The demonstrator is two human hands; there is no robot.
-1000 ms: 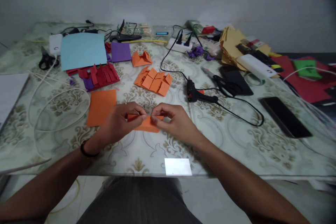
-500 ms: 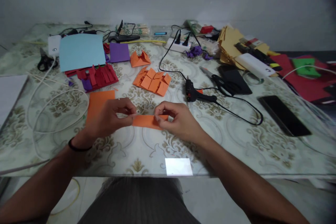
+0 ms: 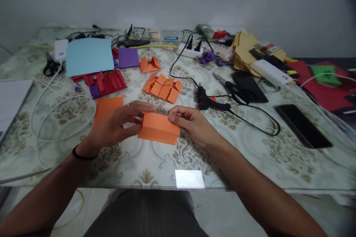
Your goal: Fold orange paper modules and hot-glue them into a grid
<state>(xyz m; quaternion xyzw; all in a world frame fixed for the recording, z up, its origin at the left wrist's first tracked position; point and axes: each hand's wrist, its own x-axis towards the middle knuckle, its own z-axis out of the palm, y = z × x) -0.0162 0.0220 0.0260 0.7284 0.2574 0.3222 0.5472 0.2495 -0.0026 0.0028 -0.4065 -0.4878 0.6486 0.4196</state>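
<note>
A small orange paper (image 3: 159,127) with a crease across it is partly unfolded in front of me, just over the table. My right hand (image 3: 191,122) pinches its upper right corner between thumb and fingers. At its left edge is my left hand (image 3: 124,123), open, thumb and fingers apart, with the index finger stretched along the top edge. Under and beyond that hand lies a flat orange sheet (image 3: 108,108), partly covered. Farther back are a folded orange paper piece (image 3: 162,88) made of several flaps and a smaller orange folded piece (image 3: 150,64).
Right of the papers lie a black glue gun (image 3: 211,102), scissors (image 3: 236,90) and a phone (image 3: 303,126). At the back left are a light blue sheet (image 3: 89,56), red folded strips (image 3: 108,82) and a purple square (image 3: 128,57). A white cable (image 3: 66,139) loops at the left.
The folded orange strip has opened into a taller creased piece. My left hand's fingers have spread from a pinch, while my right hand keeps hold at the right side.
</note>
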